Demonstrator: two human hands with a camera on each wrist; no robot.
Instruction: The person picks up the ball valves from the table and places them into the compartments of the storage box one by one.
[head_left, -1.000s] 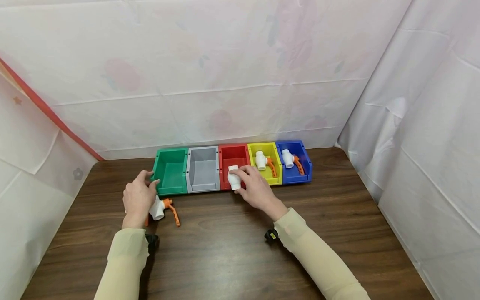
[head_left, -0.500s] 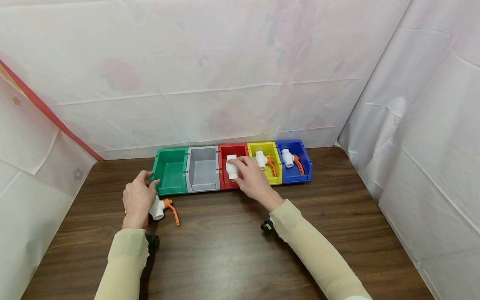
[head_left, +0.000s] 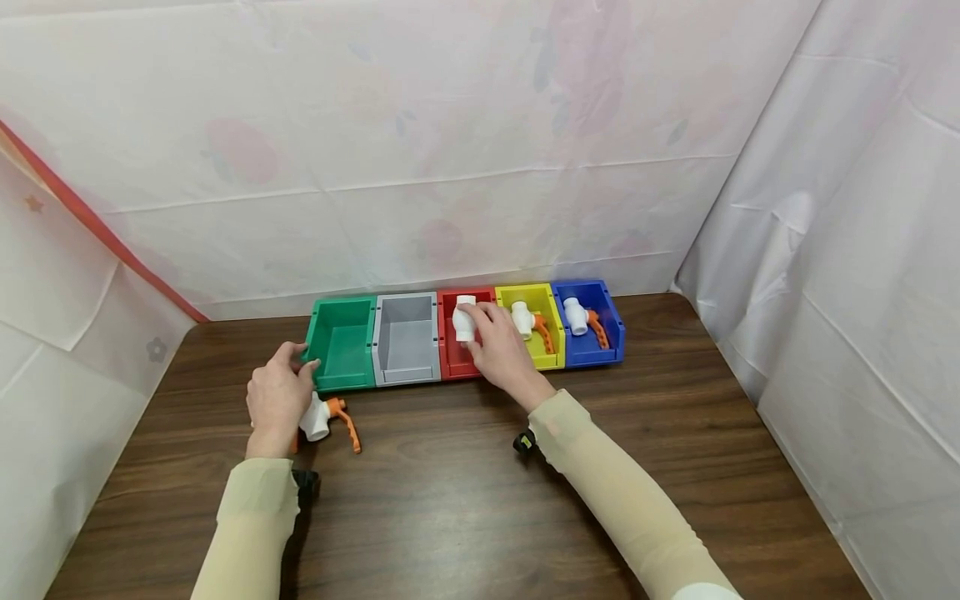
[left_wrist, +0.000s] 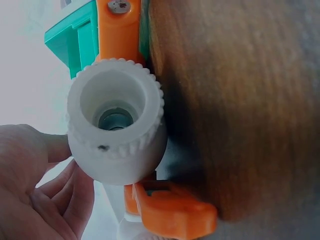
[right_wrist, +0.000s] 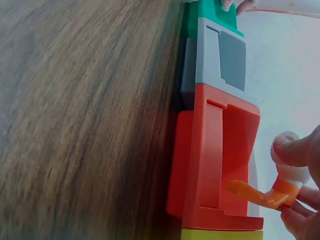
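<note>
Right wrist view: the right hand pinches a white valve; beneath the grip sits the red bin, whose wall could catch the jutting orange handle and twist the valve loose.

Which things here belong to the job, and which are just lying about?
Seemingly part of the job:
held valve at the red bin
stored valves in the yellow bin and blue bin
loose valves near the green bin
grey bin

Apparently just surroundings:
wooden table
printed cloth
red strip

Valves in two rightmost bins
</note>
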